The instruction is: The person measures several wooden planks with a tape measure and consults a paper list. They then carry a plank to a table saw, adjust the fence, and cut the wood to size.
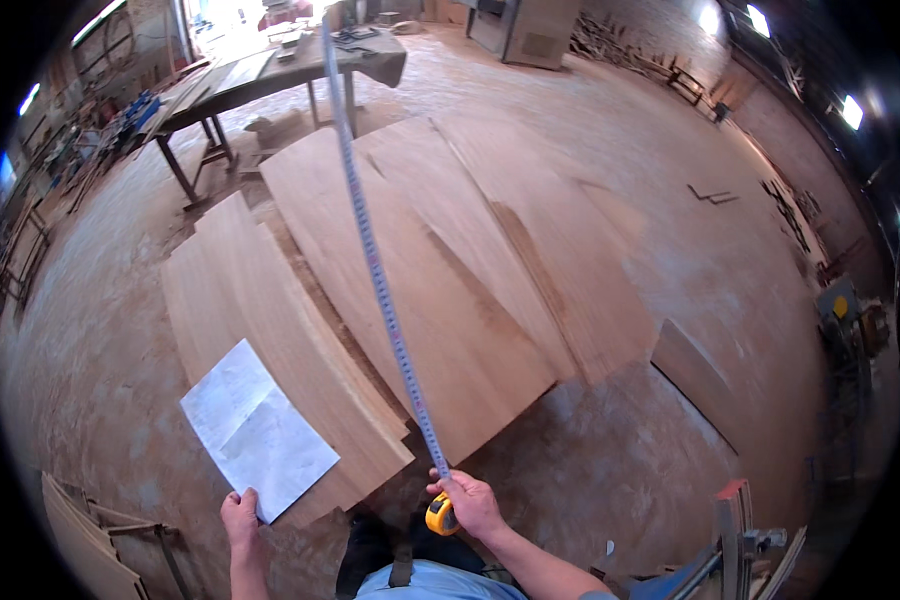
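My left hand [241, 515] grips the lower corner of a creased white paper [255, 420], which lies over the left-hand wooden boards [230, 280]. My right hand [467, 500] is closed on a yellow tape measure [440, 514] and its blade [380, 270], which runs out across the wide wooden panels [460, 340] to the far side, beyond the top of the view. Several pale, grained panels lie side by side and partly overlap in front of me, with darker streaks along some edges.
A worktable [380, 68] with boards on it stands at the back left. A metal cabinet [530, 35] is at the back. A panel [695, 390] lies at the right, near upright boards [735, 540] by my right arm. More sheets [80, 540] stand at lower left, and machinery [850, 320] at far right.
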Motion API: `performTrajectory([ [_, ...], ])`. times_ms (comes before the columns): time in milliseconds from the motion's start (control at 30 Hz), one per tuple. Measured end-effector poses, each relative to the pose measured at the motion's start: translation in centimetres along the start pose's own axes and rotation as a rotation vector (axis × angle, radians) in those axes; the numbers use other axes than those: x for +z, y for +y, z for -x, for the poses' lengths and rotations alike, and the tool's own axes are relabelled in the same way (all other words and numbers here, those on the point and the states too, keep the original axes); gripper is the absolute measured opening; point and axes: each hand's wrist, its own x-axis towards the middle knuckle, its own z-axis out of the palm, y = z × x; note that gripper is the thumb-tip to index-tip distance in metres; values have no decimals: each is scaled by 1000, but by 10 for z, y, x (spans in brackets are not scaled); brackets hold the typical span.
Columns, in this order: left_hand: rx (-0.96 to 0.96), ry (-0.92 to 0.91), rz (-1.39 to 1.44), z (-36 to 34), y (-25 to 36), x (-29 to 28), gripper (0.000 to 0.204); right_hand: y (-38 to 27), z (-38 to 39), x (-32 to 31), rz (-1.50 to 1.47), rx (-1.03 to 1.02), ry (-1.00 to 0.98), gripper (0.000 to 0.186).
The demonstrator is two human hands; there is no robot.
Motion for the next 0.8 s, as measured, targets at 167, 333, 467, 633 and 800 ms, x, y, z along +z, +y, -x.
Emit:
performTrajectory([
  [167, 73, 89, -184, 12, 13, 9, 16, 31, 31, -27, 109, 106, -6, 29],
  [333, 470, 297, -561, 2, 1, 9, 26, 60, 45, -48, 214, 133, 45, 28],
  [467, 574, 362, -743, 12, 16, 18, 28, 62, 45, -62, 177, 174, 114, 26],
  [633, 373, 352, -739, 15, 34, 19, 29, 50, 41, -81, 161, 158, 210, 28],
  [800, 406, 356, -833, 9, 34, 19, 32, 55, 32, -105, -16, 156, 357, 26],
])
